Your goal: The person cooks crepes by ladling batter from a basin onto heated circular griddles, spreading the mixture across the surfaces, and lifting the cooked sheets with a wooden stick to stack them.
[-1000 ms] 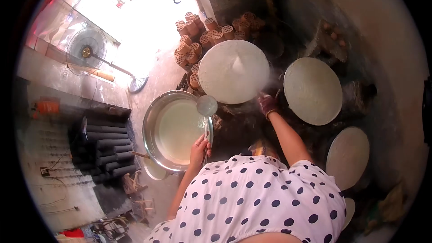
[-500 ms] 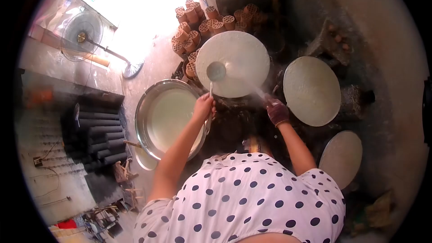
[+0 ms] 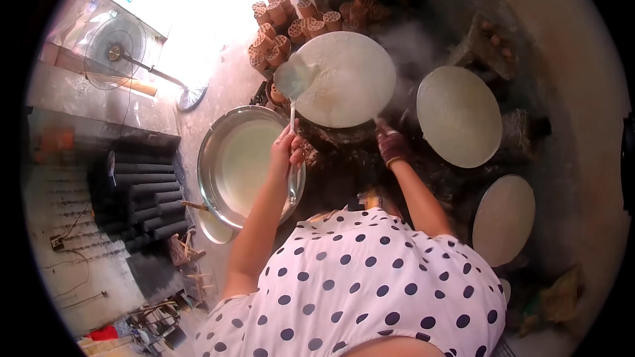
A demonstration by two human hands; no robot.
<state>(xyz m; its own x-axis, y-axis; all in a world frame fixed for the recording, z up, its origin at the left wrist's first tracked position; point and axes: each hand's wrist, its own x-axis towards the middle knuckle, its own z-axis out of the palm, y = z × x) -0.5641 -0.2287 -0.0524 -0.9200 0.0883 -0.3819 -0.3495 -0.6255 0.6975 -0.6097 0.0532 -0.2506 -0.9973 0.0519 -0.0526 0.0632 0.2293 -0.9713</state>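
Note:
My left hand (image 3: 288, 146) is closed round the handle of a ladle (image 3: 292, 79), whose round bowl is over the left edge of a pale round disc (image 3: 350, 79). Below that hand stands a wide metal basin (image 3: 206, 178) holding whitish liquid (image 3: 248, 158). My right hand (image 3: 393, 143), in a dark glove, is at the lower right edge of the disc, fingers pressed together; what they hold, if anything, is too small to tell. Steam blurs the air to the disc's upper right.
Two more round pale discs, one upper (image 3: 459, 117) and one lower (image 3: 503, 220), are at the right. Perforated clay-coloured cylinders (image 3: 274, 46) cluster behind the basin. A standing fan (image 3: 115, 52) is at the far left, above stacked dark cylinders (image 3: 155, 195).
The ladle went from above the basin onto the disc, then left to its edge. My right hand shifted right, then back left, beside the disc.

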